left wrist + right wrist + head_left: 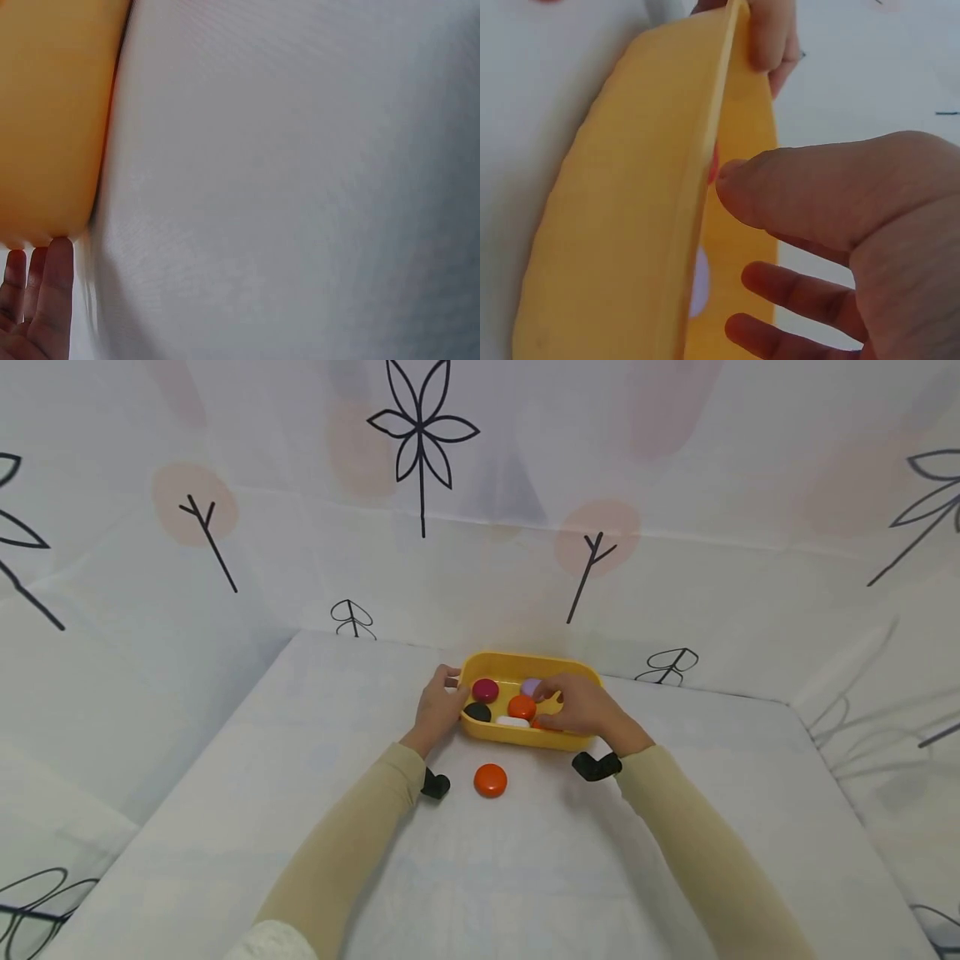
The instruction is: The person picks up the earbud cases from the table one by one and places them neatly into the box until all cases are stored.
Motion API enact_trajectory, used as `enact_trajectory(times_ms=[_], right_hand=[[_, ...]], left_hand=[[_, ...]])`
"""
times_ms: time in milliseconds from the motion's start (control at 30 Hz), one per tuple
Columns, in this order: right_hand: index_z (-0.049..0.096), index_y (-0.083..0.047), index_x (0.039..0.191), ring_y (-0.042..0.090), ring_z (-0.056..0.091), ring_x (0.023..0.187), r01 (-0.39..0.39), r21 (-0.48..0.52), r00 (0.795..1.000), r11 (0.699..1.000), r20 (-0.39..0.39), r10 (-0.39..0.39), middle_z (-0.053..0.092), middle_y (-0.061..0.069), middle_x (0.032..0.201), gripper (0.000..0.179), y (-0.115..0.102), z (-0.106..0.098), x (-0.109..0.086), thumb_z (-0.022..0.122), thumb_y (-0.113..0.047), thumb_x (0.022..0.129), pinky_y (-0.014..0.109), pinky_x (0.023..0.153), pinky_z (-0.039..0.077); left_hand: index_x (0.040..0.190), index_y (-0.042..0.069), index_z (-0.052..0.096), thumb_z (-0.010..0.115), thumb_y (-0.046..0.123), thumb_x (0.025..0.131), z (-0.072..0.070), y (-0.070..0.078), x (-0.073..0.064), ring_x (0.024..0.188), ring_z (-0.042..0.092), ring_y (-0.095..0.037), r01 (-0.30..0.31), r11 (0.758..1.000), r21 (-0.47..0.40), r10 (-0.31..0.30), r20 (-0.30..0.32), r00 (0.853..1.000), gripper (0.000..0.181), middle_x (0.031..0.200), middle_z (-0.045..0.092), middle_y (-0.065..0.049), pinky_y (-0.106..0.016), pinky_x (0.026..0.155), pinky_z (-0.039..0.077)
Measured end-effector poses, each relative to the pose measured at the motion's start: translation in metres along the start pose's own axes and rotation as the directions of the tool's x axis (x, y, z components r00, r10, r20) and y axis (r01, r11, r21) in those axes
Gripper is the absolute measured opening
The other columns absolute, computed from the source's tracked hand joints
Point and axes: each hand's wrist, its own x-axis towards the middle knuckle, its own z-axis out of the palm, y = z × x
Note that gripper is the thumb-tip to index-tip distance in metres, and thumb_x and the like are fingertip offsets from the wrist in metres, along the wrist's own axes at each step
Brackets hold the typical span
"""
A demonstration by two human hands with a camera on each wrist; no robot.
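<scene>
A yellow plastic box [525,739] sits on the white table, holding several smooth rounded discs. Inside are a dark red disc [485,691], a black one, an orange disc [522,707], a white piece [513,722] and a lilac disc [530,687]. Another orange piece is partly covered by the right hand. My left hand [437,708] grips the box's left end, thumb over the rim and fingers against the outer wall. My right hand [581,706] reaches into the box's right side; in the right wrist view its thumb and fingers [802,289] are spread, with nothing between them.
One orange disc [491,781] lies on the table in front of the box, between the forearms. A patterned white cloth [480,577] rises behind the table and along both sides. Black wrist mounts [597,767] hang under the wrists.
</scene>
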Motion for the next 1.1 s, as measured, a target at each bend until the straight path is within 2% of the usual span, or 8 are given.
enact_trajectory(times_ms=[333,567,833,1100], right_hand=[[0.060,-0.018,0.106,0.025,0.048,0.101,-0.080,0.004,0.992,0.997,0.096,0.079,0.057,0.004,0.108,0.034,0.014,0.007,0.012,0.068,-0.023,0.073,0.036,0.081,0.047],[0.062,-0.023,0.103,0.021,0.048,0.096,-0.075,-0.017,0.986,0.997,0.148,0.077,0.056,0.002,0.105,0.030,0.019,0.010,0.016,0.067,-0.020,0.074,0.033,0.078,0.047],[0.064,-0.026,0.098,0.021,0.047,0.094,-0.126,0.008,0.972,0.992,0.199,0.121,0.054,0.000,0.104,0.029,0.025,0.016,0.020,0.065,-0.012,0.073,0.029,0.075,0.047],[0.062,-0.027,0.097,0.021,0.046,0.095,-0.138,0.018,0.965,0.990,0.226,0.131,0.054,0.000,0.104,0.029,0.029,0.018,0.023,0.063,-0.010,0.073,0.029,0.075,0.047]], left_hand=[[0.114,0.026,0.043,0.050,0.032,0.080,0.000,-0.002,0.002,0.085,0.054,-0.019,0.002,1.000,-0.001,-0.002,0.008,1.000,0.035,0.115,0.049,-0.002,-0.025,0.064,0.051],[0.115,0.027,0.042,0.049,0.033,0.079,0.001,-0.004,0.004,0.086,0.053,-0.019,0.007,1.000,-0.005,-0.007,0.015,1.000,0.037,0.116,0.049,-0.002,-0.025,0.065,0.051],[0.113,0.027,0.044,0.050,0.031,0.079,0.000,-0.001,0.000,0.082,0.054,-0.019,0.007,1.000,0.003,-0.008,0.010,1.000,0.034,0.111,0.050,-0.001,-0.024,0.063,0.051],[0.114,0.027,0.043,0.050,0.032,0.080,0.000,0.001,0.000,0.083,0.054,-0.018,0.007,1.000,0.014,-0.007,0.003,1.000,0.035,0.112,0.050,-0.001,-0.025,0.064,0.051]])
